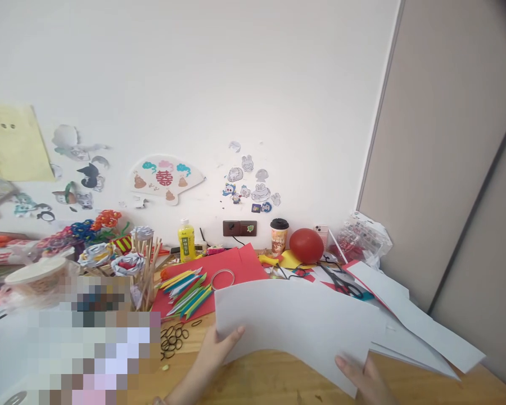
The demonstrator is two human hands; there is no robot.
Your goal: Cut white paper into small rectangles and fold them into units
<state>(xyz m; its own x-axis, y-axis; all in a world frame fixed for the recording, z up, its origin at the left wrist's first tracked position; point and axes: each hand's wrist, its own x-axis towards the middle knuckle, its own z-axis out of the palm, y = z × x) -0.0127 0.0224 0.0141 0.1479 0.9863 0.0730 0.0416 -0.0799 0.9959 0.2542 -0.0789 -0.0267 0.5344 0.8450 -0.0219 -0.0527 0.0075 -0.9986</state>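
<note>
A blank white sheet of paper [295,320] is held up above the wooden table, bowed between my two hands. My left hand [223,346] grips its left edge, thumb across the front and fingers behind. On the right edge, my right hand [360,371] pinches the paper low down, the thumb in front and the other fingers mostly hidden. Just behind the sheet's left side lie red paper [236,261], a bundle of folded coloured paper strips [189,292] and a thin ring [222,279]. Black rubber bands [175,339] are scattered left of my left hand.
White sheets [417,337] and black-handled scissors [341,281] lie to the right. Along the wall stand a yellow bottle [186,242], a lidded cup [279,237] and a red balloon [306,246]. Wooden sticks [145,270] and paper flowers [129,263] crowd the left, beside a blurred-out area.
</note>
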